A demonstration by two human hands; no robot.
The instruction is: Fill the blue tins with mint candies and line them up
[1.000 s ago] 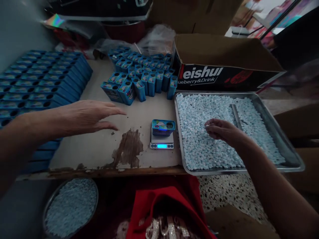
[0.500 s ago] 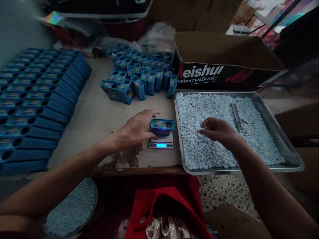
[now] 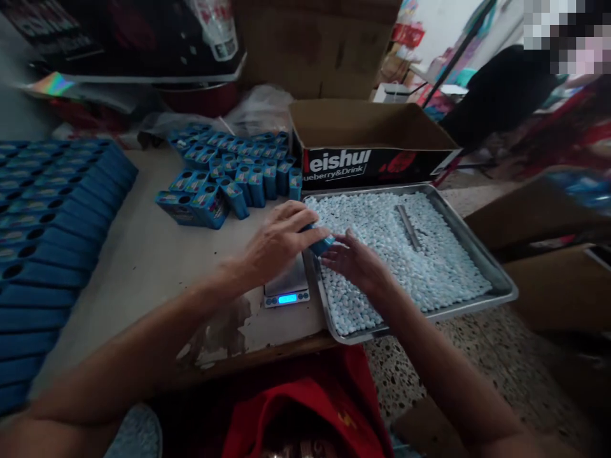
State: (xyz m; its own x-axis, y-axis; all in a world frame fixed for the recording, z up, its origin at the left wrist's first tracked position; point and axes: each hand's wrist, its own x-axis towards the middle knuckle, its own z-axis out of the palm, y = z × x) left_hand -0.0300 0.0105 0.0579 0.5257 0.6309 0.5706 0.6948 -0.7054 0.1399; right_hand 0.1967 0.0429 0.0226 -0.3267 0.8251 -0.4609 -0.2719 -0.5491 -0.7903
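My left hand [image 3: 281, 245] is wrapped round a small blue candy box [image 3: 321, 244], held tilted above the left rim of the metal tray [image 3: 506, 294]. Fingers extended, my right hand [image 3: 356, 262] is at the box's right end; whether it touches the box or has a piece in it is unclear. Below my left hand is a small digital scale [image 3: 287, 299] with a lit blue display and a bare plate. The tray holds a layer of small white and pale blue candies [image 3: 443, 273], with a flat metal strip [image 3: 407, 226] lying on them.
Rows of blue boxes [image 3: 62, 222] stand at the left, and a looser group [image 3: 248, 181] is behind the scale. A cardboard carton [image 3: 337, 166] stands behind the tray. Below the table edge at left is a container of candies [image 3: 136, 432]. Another person [image 3: 501, 95] is at upper right.
My left hand has lifted the candy box off the scale and moved it right, tilting it. My right hand has left its pinch over the candies and come to the box. The view has shifted.
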